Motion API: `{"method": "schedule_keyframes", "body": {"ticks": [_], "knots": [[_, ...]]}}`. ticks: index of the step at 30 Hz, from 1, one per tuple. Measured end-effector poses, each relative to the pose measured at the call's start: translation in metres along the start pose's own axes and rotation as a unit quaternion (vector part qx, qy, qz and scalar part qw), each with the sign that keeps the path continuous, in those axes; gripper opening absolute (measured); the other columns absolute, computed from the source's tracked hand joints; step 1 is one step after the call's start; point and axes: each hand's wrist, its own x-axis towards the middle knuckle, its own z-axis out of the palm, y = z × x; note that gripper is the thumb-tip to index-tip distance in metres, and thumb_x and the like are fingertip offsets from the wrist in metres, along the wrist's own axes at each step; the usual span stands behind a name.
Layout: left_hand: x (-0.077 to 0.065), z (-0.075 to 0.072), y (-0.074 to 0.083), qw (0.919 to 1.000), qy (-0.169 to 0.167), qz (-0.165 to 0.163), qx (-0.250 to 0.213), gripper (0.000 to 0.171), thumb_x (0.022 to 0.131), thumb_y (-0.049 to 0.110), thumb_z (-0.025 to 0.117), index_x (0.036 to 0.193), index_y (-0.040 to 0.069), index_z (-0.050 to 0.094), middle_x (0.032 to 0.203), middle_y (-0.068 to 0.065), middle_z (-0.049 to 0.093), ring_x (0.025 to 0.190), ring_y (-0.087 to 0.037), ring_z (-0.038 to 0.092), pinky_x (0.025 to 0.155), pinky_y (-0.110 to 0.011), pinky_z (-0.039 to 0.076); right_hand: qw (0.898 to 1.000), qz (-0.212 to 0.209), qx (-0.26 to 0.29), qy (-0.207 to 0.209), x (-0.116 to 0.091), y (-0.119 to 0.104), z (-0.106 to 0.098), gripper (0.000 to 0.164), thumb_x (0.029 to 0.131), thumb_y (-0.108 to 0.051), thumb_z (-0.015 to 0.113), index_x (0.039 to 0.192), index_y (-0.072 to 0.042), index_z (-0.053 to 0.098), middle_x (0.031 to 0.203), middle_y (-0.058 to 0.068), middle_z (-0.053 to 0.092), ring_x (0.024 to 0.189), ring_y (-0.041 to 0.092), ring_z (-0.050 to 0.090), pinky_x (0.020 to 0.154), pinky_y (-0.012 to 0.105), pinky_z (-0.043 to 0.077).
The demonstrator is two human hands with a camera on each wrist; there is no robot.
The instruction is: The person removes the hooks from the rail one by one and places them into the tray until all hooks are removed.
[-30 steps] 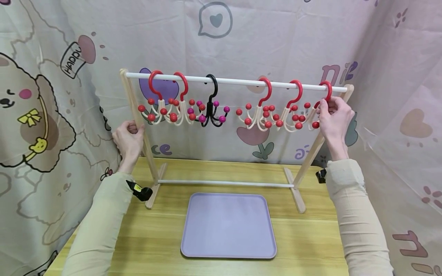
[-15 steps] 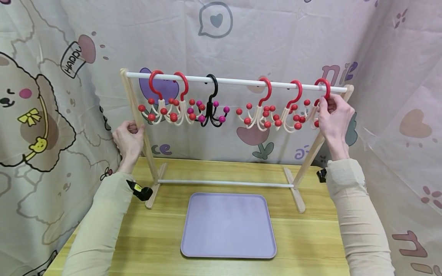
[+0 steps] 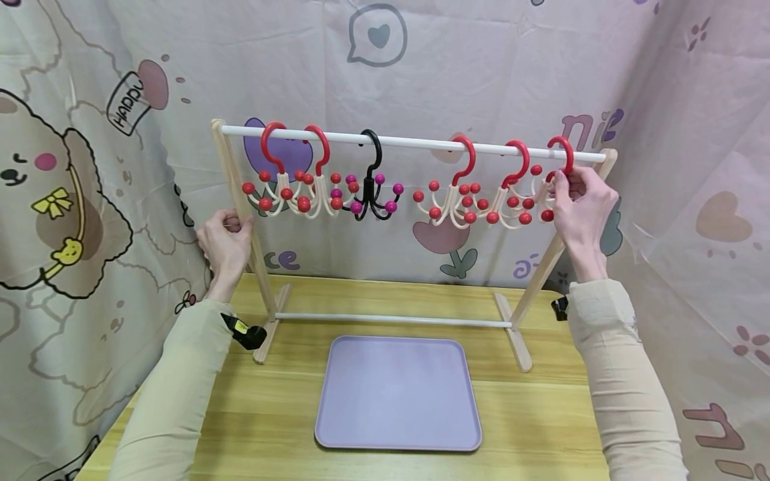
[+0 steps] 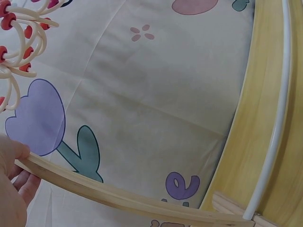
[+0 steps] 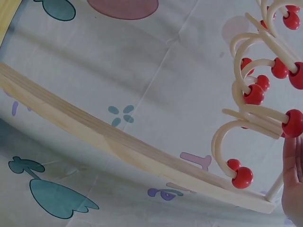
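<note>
A wooden rack with a white top rod [image 3: 415, 142] stands on the table. From the rod hang several multi-arm hanger hooks with red tops and cream, red-balled arms. Among them is one black hanger hook [image 3: 369, 190] with magenta balls. My left hand [image 3: 225, 244] holds the rack's left upright [image 3: 260, 267], thumb on one side and fingers on the other, as the left wrist view also shows. At the far right, my right hand [image 3: 582, 214] pinches the rightmost red hanger hook [image 3: 569, 155] below its curve. Its cream arms [image 5: 244, 123] show in the right wrist view; the fingers are partly hidden there.
A lilac tray [image 3: 397, 394] lies on the wooden table [image 3: 535, 427] in front of the rack. Between the rack's feet runs a lower white rod [image 3: 394, 319]. A patterned curtain [image 3: 385, 87] surrounds the table at the back and sides.
The rightmost red hanger hook has shifted slightly up and left in my right hand. Hanging hooks, the black one included, have swung a little. My left hand keeps its place on the upright.
</note>
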Motion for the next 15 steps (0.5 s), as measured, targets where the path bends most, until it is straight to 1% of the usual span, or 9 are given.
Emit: {"method": "schedule_keyframes", "body": {"ticks": [5, 12, 15], "knots": [[0.0003, 0.0004, -0.0011, 1.0, 0.0, 0.0, 0.0, 0.029, 0.094, 0.019, 0.069, 0.111, -0.004, 0.071, 0.102, -0.025, 0.072, 0.098, -0.033, 0.059, 0.099, -0.045, 0.039, 1.0, -0.002, 0.011, 0.002, 0.0, -0.0002, 0.0006, 0.036, 0.099, -0.03, 0.061, 0.12, -0.002, 0.07, 0.112, 0.019, 0.074, 0.076, -0.016, 0.056, 0.077, 0.006, 0.048], [0.0013, 0.0023, -0.0011, 1.0, 0.004, -0.001, 0.007, 0.027, 0.093, 0.018, 0.069, 0.111, -0.002, 0.071, 0.103, -0.025, 0.071, 0.094, -0.028, 0.058, 0.098, -0.044, 0.04, 0.999, -0.004, 0.037, 0.013, 0.0007, -0.0006, 0.0019, 0.03, 0.098, -0.025, 0.064, 0.117, -0.002, 0.071, 0.111, 0.019, 0.075, 0.077, -0.015, 0.06, 0.077, 0.007, 0.05], [0.0015, 0.0024, -0.0015, 1.0, 0.001, -0.001, 0.005, 0.027, 0.093, 0.018, 0.069, 0.11, -0.003, 0.07, 0.103, -0.026, 0.071, 0.097, -0.031, 0.059, 0.1, -0.045, 0.038, 0.999, -0.002, 0.045, 0.02, 0.0006, -0.0005, 0.0025, 0.03, 0.097, -0.025, 0.066, 0.117, -0.004, 0.072, 0.111, 0.016, 0.076, 0.078, -0.014, 0.062, 0.08, 0.009, 0.051]]}}
